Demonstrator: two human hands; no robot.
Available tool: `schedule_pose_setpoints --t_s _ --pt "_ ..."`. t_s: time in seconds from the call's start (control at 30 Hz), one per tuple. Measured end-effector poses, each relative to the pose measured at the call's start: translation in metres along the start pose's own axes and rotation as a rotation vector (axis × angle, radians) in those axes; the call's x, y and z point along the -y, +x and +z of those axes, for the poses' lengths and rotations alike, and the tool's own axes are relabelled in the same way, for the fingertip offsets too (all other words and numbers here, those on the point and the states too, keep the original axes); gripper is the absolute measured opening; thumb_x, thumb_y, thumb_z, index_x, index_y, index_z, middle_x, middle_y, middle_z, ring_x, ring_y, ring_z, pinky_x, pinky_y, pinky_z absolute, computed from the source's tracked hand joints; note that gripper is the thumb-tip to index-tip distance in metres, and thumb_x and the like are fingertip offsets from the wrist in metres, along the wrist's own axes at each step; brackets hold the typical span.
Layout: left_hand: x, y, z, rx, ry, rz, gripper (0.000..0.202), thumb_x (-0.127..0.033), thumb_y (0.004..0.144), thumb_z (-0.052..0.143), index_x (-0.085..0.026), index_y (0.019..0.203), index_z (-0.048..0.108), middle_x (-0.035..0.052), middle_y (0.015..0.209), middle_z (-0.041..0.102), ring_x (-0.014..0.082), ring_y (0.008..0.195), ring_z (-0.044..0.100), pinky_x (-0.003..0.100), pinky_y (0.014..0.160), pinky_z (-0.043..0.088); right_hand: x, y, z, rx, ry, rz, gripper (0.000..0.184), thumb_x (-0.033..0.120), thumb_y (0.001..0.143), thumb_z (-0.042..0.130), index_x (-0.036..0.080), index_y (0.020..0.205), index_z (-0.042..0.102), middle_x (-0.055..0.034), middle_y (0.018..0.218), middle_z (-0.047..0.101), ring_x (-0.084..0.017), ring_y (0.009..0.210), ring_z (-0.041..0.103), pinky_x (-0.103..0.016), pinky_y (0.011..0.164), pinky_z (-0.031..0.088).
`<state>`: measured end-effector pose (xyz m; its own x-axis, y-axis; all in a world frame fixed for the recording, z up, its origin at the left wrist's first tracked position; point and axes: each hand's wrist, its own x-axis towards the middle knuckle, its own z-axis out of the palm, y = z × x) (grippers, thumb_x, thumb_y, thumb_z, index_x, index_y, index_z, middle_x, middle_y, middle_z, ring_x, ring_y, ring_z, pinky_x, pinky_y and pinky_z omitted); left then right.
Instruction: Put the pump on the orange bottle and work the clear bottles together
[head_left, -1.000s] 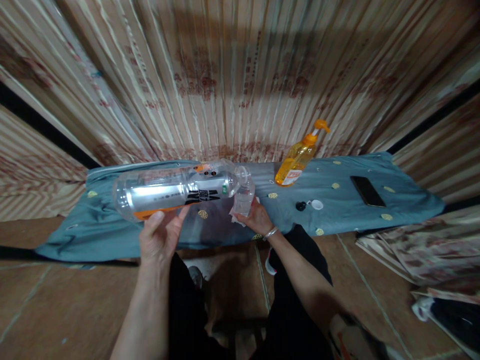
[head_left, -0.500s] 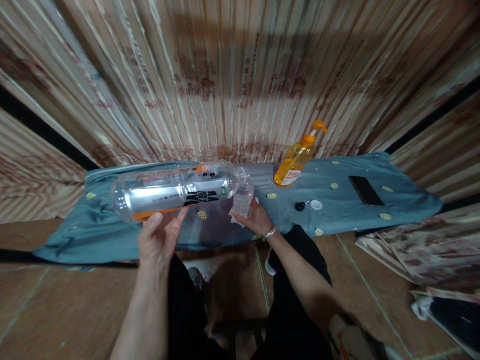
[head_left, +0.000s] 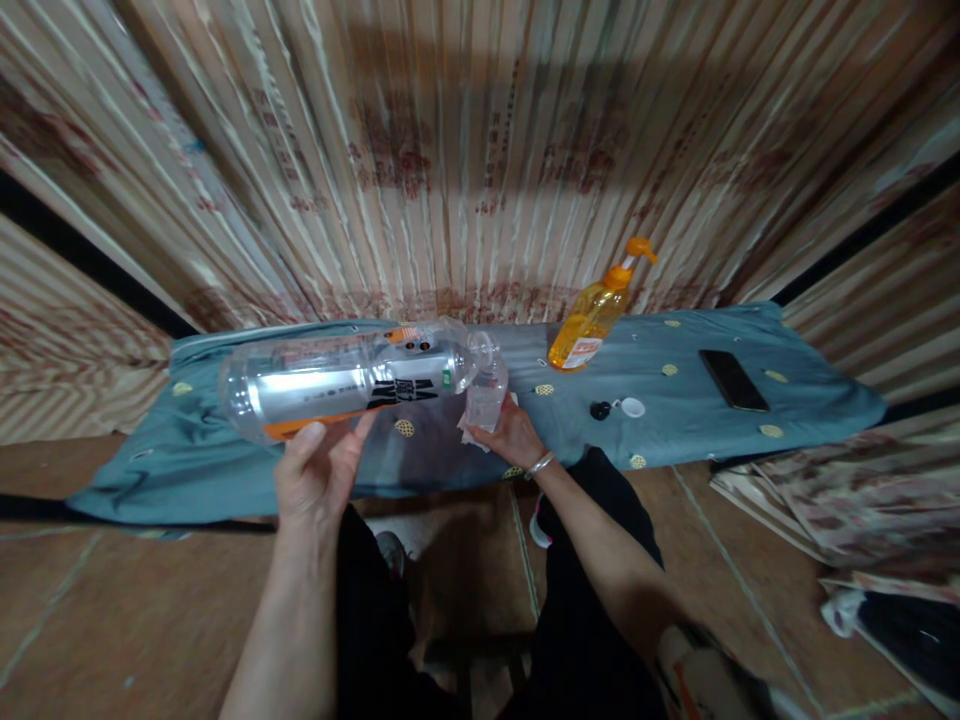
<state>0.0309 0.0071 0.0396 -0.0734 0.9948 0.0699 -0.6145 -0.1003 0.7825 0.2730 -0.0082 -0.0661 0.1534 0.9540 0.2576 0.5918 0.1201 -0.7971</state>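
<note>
My left hand grips a large clear plastic bottle from below and holds it lying sideways, its open mouth pointing right. That mouth meets the top of a small clear bottle, which stands upright on the blue cloth. My right hand is wrapped round the small bottle's base, with a scrap of white tissue under the fingers. A bracelet shows on my right wrist.
A low table covered by a blue cloth stands against a striped curtain. On it are an orange pump bottle, a black cap, a white cap and a dark phone. Folded fabric lies on the floor at right.
</note>
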Motion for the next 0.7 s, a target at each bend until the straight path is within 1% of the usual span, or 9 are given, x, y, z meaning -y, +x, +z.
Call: schedule_pose_setpoints --t_s 0.1,0.17,0.23,0.33,0.43,0.53,0.7 --pt "-0.0001 0.0001 0.0001 0.003 -0.005 0.007 0.054 -0.033 0.048 0.091 -0.034 0.098 0.071 0.0001 0.106 0.076 0.0284 0.108 0.067 0.043 0.089 0.060 -0.0010 -0.0001 0.0007 0.000 -0.010 -0.004 0.070 0.034 0.073 0.076 0.018 0.134 0.046 -0.0121 0.118 0.073 -0.029 0.106 0.072 -0.041 0.092 0.058" --pt "-0.0004 -0.0001 0.0004 0.002 -0.012 0.003 0.054 -0.032 0.047 0.092 -0.034 0.097 0.072 -0.0006 0.103 0.076 0.0268 0.106 0.068 0.041 0.088 0.060 -0.0021 -0.0002 0.0012 0.002 -0.008 -0.003 0.070 0.034 0.073 0.076 0.017 0.134 0.046 -0.0126 0.118 0.073 -0.029 0.106 0.072 -0.041 0.092 0.058" --pt "-0.0008 -0.0003 0.0005 -0.012 -0.020 -0.004 0.053 -0.032 0.045 0.093 -0.033 0.094 0.072 -0.0018 0.098 0.076 0.0246 0.101 0.069 0.038 0.086 0.060 -0.0031 -0.0004 0.0016 0.002 -0.009 -0.005 0.071 0.035 0.074 0.076 0.017 0.135 0.046 -0.0127 0.117 0.073 -0.029 0.106 0.072 -0.040 0.092 0.058" --pt "-0.0010 -0.0003 0.0002 -0.029 -0.020 -0.004 0.050 -0.031 0.044 0.093 -0.033 0.090 0.072 -0.0029 0.096 0.076 0.0228 0.094 0.070 0.039 0.085 0.061 -0.0036 -0.0007 0.0018 0.004 -0.026 -0.009 0.072 0.034 0.074 0.076 0.017 0.136 0.045 -0.0125 0.119 0.072 -0.029 0.108 0.072 -0.041 0.093 0.058" --pt "-0.0008 -0.0001 -0.0005 -0.013 -0.004 -0.005 0.051 -0.032 0.047 0.092 -0.032 0.094 0.071 -0.0007 0.099 0.076 0.0249 0.102 0.069 0.039 0.087 0.060 -0.0031 -0.0007 0.0017 0.009 -0.032 0.004 0.073 0.034 0.074 0.077 0.017 0.137 0.045 -0.0124 0.118 0.073 -0.029 0.108 0.072 -0.042 0.093 0.058" --pt "-0.0007 0.0000 -0.0007 0.001 0.002 -0.015 0.055 -0.033 0.048 0.092 -0.030 0.098 0.070 0.0017 0.096 0.075 0.0275 0.111 0.065 0.039 0.090 0.058 -0.0030 -0.0004 0.0018 0.016 -0.012 0.016 0.076 0.034 0.074 0.077 0.017 0.139 0.043 -0.0123 0.119 0.073 -0.030 0.108 0.072 -0.043 0.094 0.058" --pt "-0.0010 -0.0007 -0.0001 0.003 -0.002 -0.013 0.058 -0.034 0.048 0.092 -0.031 0.101 0.069 0.0000 0.091 0.075 0.0281 0.115 0.063 0.040 0.092 0.057 -0.0043 -0.0003 0.0027 0.022 -0.004 0.032 0.075 0.034 0.073 0.078 0.016 0.137 0.044 -0.0133 0.117 0.073 -0.030 0.107 0.072 -0.043 0.094 0.058"
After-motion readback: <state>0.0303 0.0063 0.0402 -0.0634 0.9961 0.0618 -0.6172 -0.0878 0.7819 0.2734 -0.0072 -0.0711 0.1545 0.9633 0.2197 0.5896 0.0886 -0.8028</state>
